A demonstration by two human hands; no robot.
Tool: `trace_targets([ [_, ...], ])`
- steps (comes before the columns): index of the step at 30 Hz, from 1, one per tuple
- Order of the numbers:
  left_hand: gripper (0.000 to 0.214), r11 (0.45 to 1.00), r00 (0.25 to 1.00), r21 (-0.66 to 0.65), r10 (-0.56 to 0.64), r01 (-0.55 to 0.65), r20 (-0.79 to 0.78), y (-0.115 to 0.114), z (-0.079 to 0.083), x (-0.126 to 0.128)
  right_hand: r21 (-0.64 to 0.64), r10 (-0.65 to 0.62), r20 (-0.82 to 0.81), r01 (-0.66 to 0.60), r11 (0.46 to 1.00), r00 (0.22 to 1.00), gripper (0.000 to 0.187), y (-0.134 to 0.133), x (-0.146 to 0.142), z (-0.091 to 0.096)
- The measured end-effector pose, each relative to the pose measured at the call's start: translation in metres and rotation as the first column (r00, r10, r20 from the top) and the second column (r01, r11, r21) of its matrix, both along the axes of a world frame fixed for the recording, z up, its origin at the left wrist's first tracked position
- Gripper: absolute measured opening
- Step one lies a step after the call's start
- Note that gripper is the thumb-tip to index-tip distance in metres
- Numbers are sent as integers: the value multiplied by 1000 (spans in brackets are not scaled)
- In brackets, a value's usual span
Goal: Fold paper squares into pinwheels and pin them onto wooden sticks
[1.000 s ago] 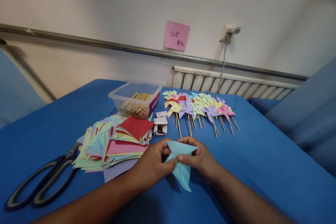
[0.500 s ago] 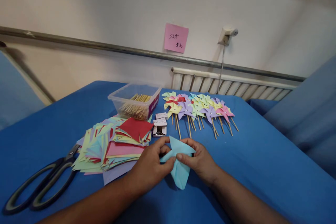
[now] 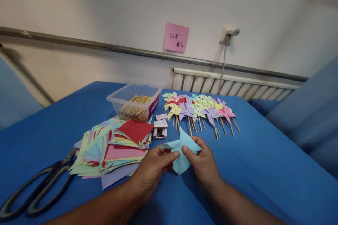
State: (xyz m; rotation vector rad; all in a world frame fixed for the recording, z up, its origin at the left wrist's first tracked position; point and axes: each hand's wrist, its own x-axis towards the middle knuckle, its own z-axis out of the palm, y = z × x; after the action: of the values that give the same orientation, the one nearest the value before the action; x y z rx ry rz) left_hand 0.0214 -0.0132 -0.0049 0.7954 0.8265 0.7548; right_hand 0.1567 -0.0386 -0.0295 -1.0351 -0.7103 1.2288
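Between my two hands, above the blue cloth, is a light blue paper pinwheel (image 3: 182,166) without a stick, its points folded in toward the middle. My left hand (image 3: 155,165) pinches its left side, the thumb pressed near the centre. On the other side my right hand (image 3: 204,161) grips it, thumb on the folded middle and fingers behind the paper. The fingers behind are partly hidden. Just beyond my left hand lie small boxes (image 3: 160,133), the nearer one open with dark shiny bits inside.
Left of my hands spreads a stack of coloured paper squares (image 3: 126,151), beside large scissors (image 3: 50,182). Behind it stands a clear plastic tub (image 3: 113,99) of short wooden sticks (image 3: 136,107). Several finished pinwheels (image 3: 186,110) on sticks lie at the back right. A radiator (image 3: 237,83) lines the wall.
The light blue pinwheel has been turned in my hands, and more of its points now fold toward the centre. My left thumb has shifted onto the middle.
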Motion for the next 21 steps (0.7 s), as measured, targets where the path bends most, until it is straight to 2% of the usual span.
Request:
trace_targets([
  [9, 33, 999, 999, 15, 36, -35, -38, 0, -1, -4, 21, 82, 23, -83, 996, 996, 32, -3, -2, -1],
  [12, 32, 998, 998, -23, 61, -62, -16, 1, 3, -4, 64, 56, 107, -63, 996, 993, 34, -5, -1, -1],
  [14, 31, 995, 996, -53, 86, -85, 20, 3, 6, -5, 171, -14, 242, -29, 985, 970, 40, -8, 2, 1],
  [16, 30, 992, 993, -79, 103, -98, 58, 5, 8, -8, 317, -115, 459, -42, 948, 881, 48, -12, 5, 4],
  [18, 31, 990, 989, -95, 112, -103, 96, 6, 10, -10, 417, -203, 677, -141, 898, 708, 54, -18, 8, 9],
  [21, 31, 990, 985, -108, 109, -95, 133, 6, 13, -12, 432, -252, 848, -332, 839, 466, 53, -24, 11, 16],
])
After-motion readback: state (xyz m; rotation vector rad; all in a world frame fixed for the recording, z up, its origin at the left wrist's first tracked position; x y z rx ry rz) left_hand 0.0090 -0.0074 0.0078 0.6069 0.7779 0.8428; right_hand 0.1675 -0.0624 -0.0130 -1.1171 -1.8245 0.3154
